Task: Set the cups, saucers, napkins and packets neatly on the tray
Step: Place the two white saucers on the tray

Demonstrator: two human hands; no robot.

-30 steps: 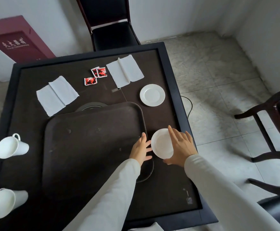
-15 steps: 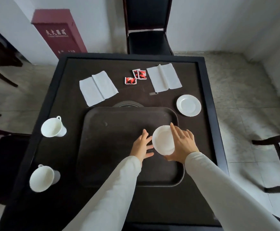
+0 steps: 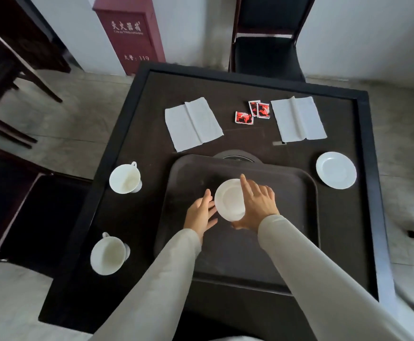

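Observation:
My right hand [image 3: 256, 205] grips a white saucer [image 3: 229, 199], tilted, over the middle of the dark tray [image 3: 297, 193]. My left hand [image 3: 199, 212] is open just left of the saucer, fingers spread, touching nothing that I can see. A second saucer [image 3: 336, 170] lies on the table right of the tray. Two white cups [image 3: 125, 178] [image 3: 108, 254] stand left of the tray. Two white napkins [image 3: 193, 123] [image 3: 298, 118] lie beyond the tray, with three red packets [image 3: 252, 112] between them.
The dark table [image 3: 348, 102] has a raised rim. A round inset [image 3: 236, 156] pokes out from under the tray's far edge. A black chair [image 3: 266, 38] stands behind the table, a red cabinet [image 3: 129, 28] at the wall, more chairs at left and right.
My right hand has carried the saucer from the table right of the tray to over the tray's middle. My left hand has moved along beside it. The camera has swung left.

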